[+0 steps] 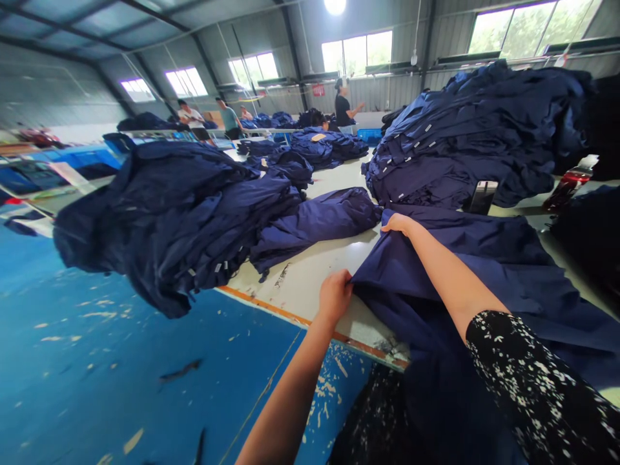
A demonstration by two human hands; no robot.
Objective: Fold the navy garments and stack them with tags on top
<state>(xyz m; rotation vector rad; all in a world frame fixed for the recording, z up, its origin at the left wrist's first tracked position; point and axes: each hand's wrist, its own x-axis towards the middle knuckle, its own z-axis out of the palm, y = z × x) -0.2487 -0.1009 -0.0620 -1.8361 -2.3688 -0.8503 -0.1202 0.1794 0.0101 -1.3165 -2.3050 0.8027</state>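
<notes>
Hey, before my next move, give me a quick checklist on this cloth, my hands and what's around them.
1. Left hand gripping the smooth navy-blue cloth garment: ok, it pinches the edge.
2. Right hand gripping it too: ok, farther from you along the cloth.
3. Garment wholly on the pale, orange-edged table: not ok, part hangs over the near edge.
4. Big dark-blue fabric heap at the left wholly on the table: not ok, it spills over the edge.
5. Clear plastic bottle of red liquid tightly capped: cannot tell.
</notes>
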